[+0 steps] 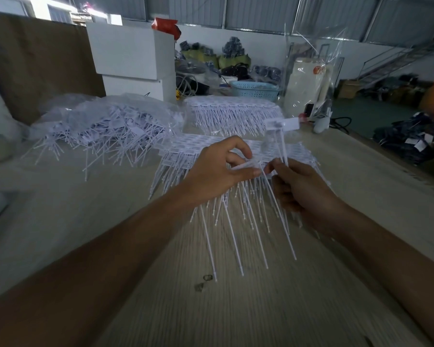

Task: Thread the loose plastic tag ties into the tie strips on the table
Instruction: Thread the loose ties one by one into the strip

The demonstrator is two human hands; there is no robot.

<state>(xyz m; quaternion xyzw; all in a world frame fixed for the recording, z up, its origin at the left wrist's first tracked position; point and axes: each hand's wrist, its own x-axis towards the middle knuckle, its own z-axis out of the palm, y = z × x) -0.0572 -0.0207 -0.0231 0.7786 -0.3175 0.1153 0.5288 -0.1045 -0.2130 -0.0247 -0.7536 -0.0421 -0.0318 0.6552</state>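
While the near strip lies under both your hands, a slip tangles its tails.
The loose pile waits far left; your left hand pinches a strip tab, your right hand curls round an upright tie. Blur hides the hole: misaimed, the tip bends.
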